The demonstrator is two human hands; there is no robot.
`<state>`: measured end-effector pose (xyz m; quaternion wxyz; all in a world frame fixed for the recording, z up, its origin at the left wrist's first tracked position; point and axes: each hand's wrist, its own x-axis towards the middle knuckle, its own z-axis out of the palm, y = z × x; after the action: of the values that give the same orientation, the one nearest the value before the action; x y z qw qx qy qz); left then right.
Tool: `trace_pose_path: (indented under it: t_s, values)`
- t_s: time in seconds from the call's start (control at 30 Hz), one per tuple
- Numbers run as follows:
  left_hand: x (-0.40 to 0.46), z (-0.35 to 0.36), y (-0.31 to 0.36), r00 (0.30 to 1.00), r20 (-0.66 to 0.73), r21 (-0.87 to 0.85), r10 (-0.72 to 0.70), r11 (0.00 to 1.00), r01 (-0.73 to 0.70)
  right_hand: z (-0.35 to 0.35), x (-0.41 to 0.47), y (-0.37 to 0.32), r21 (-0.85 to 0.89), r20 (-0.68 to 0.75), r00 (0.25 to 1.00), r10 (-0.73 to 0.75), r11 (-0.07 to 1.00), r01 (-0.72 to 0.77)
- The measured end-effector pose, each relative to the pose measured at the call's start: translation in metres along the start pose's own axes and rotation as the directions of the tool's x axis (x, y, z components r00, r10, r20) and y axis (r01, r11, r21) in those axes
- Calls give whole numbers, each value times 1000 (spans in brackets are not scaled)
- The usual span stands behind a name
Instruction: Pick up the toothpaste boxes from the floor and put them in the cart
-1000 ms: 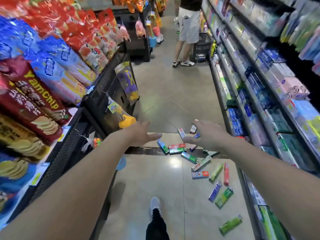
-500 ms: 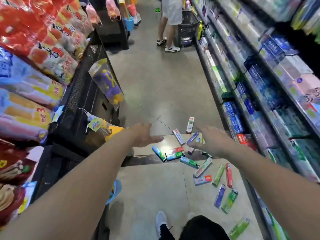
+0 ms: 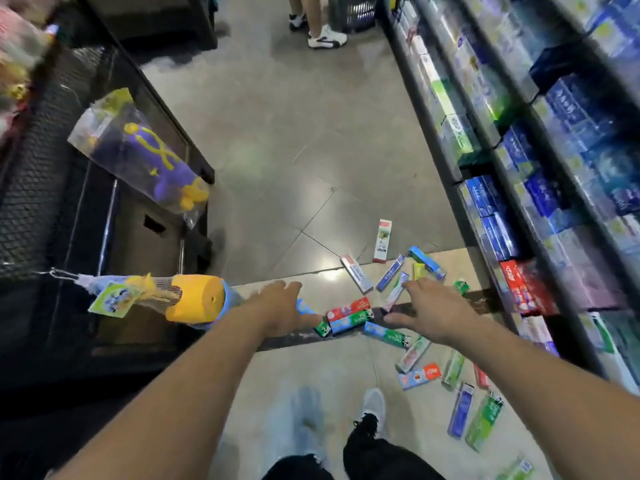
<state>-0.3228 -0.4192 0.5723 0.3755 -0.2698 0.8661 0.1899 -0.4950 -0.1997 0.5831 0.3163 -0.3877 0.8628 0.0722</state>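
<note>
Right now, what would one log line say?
phase: reaching | left hand: open, empty | right hand: open, empty | toothpaste boxes: on floor

Toothpaste boxes [image 3: 391, 308] scattered on floor [image 3: 294, 161], toward right side of aisle, just beside base of right shelving [image 3: 512, 188]. Left rack [image 3: 52, 188] along floor's left edge, hanging toys [image 3: 145, 161] on it. Both hands above boxes: left hand [image 3: 280, 308] left, right hand [image 3: 433, 311] right. Wearer's shoes [image 3: 374, 408] on floor at near edge. Another person's feet [image 3: 325, 38] beside basket [image 3: 353, 10] at far end.

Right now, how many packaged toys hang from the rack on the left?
2. A purple and yellow toy in a clear bag hangs higher on the rack. A yellow toy in a net hangs lower, next to the left hand. Others may hang out of view.
</note>
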Motion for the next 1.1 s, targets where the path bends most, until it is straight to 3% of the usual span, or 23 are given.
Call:
trace_pose_path:
  t_s: [0.17,0.37,0.7,0.83,0.93,1.1]
  values:
    - [137,53,-18,996,43,66,75,995,-77,83,111,23,36,51,997,56,998,-58]
    - [312,164,-48,986,43,194,162,967,-168,251,236,49,18,101,986,133,991,-135]
    - [515,341,-95,947,151,499,284,805,-321,482,381,86,-143,149,966,211,971,-190]
    - [543,370,-91,937,91,632,338,708,-316,527,402,89,-208,136,967,216,960,-185]
    - [548,371,-82,939,92,657,331,689,-307,532,405,88,-210,63,978,197,961,-180]
    - [506,327,-84,969,11,491,248,842,-222,487,374,82,-4,17,983,180,984,-180]
